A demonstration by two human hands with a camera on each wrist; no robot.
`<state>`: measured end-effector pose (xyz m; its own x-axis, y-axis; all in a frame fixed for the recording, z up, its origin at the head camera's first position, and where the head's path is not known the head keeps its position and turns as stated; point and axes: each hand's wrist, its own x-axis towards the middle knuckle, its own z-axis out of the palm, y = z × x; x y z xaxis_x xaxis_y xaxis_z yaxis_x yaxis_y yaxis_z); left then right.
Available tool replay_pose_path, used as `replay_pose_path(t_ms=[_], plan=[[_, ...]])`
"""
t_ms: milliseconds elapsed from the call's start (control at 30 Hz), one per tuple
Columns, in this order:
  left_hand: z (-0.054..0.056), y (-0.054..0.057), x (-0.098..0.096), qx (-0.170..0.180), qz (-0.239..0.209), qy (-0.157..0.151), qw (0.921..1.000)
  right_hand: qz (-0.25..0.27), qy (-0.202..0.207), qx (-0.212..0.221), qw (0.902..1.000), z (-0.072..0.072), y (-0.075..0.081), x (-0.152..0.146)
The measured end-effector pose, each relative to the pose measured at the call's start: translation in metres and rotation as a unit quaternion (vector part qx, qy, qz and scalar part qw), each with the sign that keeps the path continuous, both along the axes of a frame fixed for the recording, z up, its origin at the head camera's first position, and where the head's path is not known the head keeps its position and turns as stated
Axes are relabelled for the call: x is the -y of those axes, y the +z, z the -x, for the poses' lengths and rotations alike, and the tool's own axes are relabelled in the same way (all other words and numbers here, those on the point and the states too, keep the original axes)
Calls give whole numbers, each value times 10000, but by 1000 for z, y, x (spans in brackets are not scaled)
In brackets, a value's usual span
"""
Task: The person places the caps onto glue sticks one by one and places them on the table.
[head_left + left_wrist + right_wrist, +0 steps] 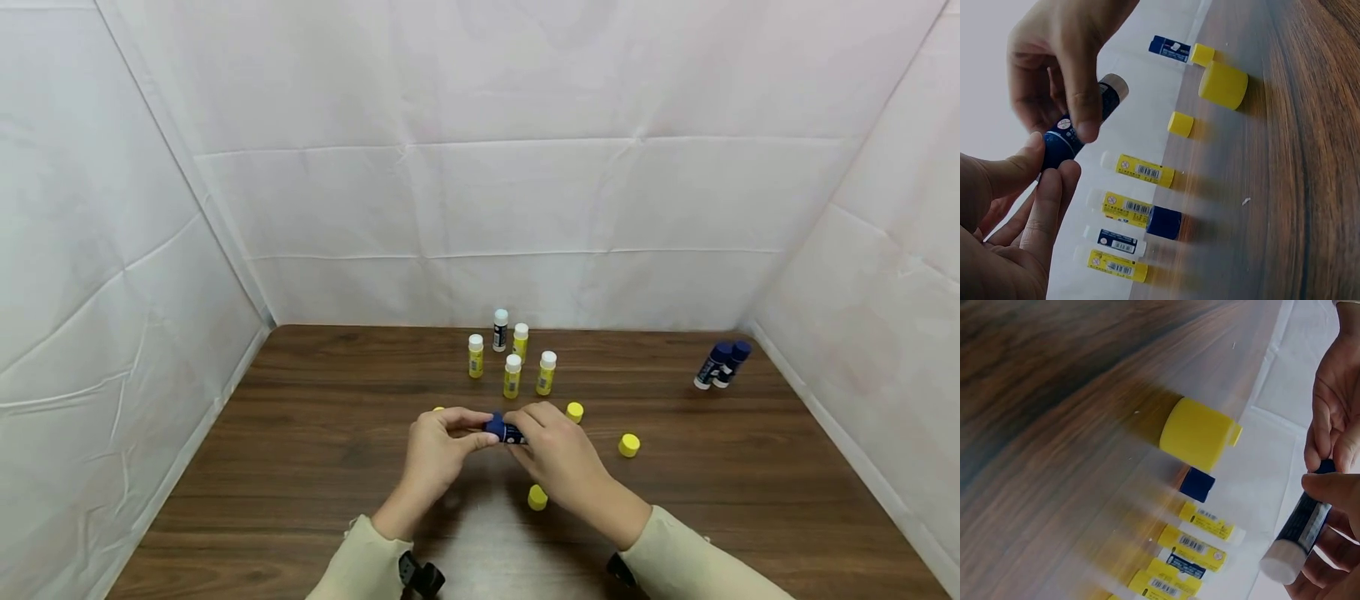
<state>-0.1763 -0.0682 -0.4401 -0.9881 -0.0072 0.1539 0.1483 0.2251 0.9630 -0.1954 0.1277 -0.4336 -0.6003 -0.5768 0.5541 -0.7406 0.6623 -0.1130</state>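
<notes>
Both hands hold one dark blue glue stick (515, 434) above the table, lying almost level in the head view. My left hand (437, 450) pinches its blue-capped end between thumb and fingers. Round the body, nearer the white base, grips my right hand (558, 454). In the left wrist view the blue cap end (1059, 149) sits between the left thumb and fingertips. The white base (1284, 561) sticks out past the right hand in the right wrist view. Behind the hands, a loose blue cap (1164, 223) stands on the table.
Beyond the hands stand several yellow glue sticks (512, 377) with white tops and a navy one (500, 331). Yellow caps (629, 446) lie scattered around, one (537, 497) near the right forearm. Two blue-capped glue sticks (712, 367) stand far right. White cloth walls (480, 200) enclose the table.
</notes>
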Motion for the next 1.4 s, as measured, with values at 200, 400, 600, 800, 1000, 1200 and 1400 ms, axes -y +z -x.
replay_pose_path(t_ms=[200, 400, 600, 800, 1000, 1200, 1400], plan=[[1, 2, -5, 20, -130, -108, 9999, -19, 57, -104, 9999, 0, 1, 4], [1, 4, -7, 66, -251, -159, 9995, -13, 27, -126, 9999, -1, 2, 5], [1, 4, -7, 85, -130, -243, 9996, 22, 123, -33, 9999, -1, 4, 4], [2, 4, -8, 71, -44, -397, 9992, 143, 78, 203, 9997, -1, 6, -2], [2, 6, -8, -48, 213, -402, 9990, 251, -80, 427, 9987, 0, 7, -11], [3, 6, -7, -287, 781, -64, 9965, 398, -292, 564, 9972, 3, 13, -22], [3, 6, -5, -524, 1371, 218, 9889, 737, -631, 802, 9920, 11, 22, -37]])
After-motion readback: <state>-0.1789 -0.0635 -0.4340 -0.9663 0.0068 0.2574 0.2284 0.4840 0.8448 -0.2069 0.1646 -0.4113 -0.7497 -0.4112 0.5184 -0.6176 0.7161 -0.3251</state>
